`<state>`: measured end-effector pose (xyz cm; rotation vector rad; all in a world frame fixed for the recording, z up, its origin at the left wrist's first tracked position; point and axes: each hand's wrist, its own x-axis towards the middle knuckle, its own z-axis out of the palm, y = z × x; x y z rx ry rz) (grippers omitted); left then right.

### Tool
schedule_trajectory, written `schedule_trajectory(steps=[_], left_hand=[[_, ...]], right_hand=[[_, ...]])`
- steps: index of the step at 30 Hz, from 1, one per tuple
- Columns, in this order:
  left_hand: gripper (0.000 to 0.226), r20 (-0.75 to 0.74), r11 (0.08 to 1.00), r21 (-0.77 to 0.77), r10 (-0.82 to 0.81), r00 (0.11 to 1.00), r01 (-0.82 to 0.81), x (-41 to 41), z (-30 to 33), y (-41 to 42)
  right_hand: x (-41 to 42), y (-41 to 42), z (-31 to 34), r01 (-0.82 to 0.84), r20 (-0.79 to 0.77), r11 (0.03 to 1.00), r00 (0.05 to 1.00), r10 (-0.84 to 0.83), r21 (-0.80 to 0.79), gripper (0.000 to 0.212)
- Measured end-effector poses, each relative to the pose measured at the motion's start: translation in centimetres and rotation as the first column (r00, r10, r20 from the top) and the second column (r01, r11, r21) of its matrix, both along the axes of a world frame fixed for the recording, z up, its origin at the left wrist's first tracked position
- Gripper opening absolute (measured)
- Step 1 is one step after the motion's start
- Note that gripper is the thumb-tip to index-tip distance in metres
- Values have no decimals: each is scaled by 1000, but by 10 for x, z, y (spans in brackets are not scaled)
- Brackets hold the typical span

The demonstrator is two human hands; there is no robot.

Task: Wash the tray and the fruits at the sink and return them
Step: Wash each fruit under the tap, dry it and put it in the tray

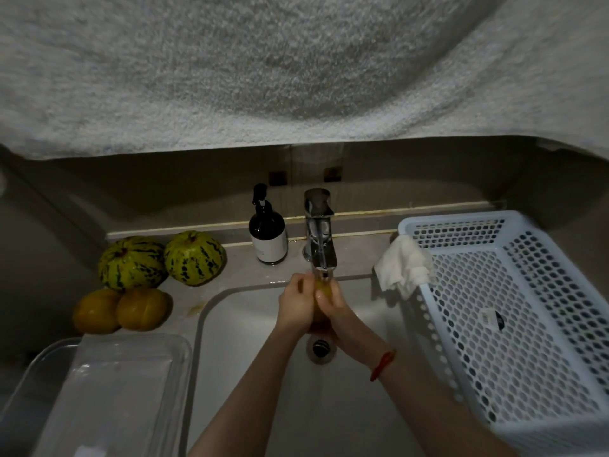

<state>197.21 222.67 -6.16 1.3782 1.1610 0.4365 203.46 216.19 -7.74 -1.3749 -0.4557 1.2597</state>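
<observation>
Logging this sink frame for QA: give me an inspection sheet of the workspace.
Surface: pale counter around a white sink.
Job's things: yellow fruit under the tap; two striped melons, two orange fruits and clear tray on the left.
Clutter: dark soap bottle, white cloth, white basket.
Grippers: left hand and right hand clasp the fruit.
Cables: nothing seen.
Surroundings: towel hangs overhead.

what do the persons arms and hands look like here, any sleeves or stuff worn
Both forearms are bare, with no sleeves in view. The left hand shows no jewellery or glove. The right hand is also ungloved, and a thin red string bracelet circles its wrist. No watch or rings are visible.
</observation>
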Motion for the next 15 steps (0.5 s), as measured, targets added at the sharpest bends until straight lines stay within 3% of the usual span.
schedule_trajectory(steps=[2,5,7,10,12,15], left_hand=[[37,-37,993,-115,-2,999,-2,5,6,7],[46,-119,898,-433,-140,983,75,8,21,8],[43,-40,812,-579,-124,991,78,6,22,5],[46,83,745,-665,2,997,54,2,14,3],[45,175,753,-648,4,985,113,-2,12,2],[46,311,777,-593,-20,950,210,-10,7,1]], right_hand=[[5,-11,0,-110,294,994,951,101,15,59],[19,-21,1,-196,694,980,701,163,-32,68],[30,-23,4,-282,785,959,586,200,-34,73],[39,-19,4,-365,808,926,513,290,-101,75],[40,-15,-3,-306,768,947,583,266,-96,67],[32,-11,-8,-200,492,980,855,163,23,52]])
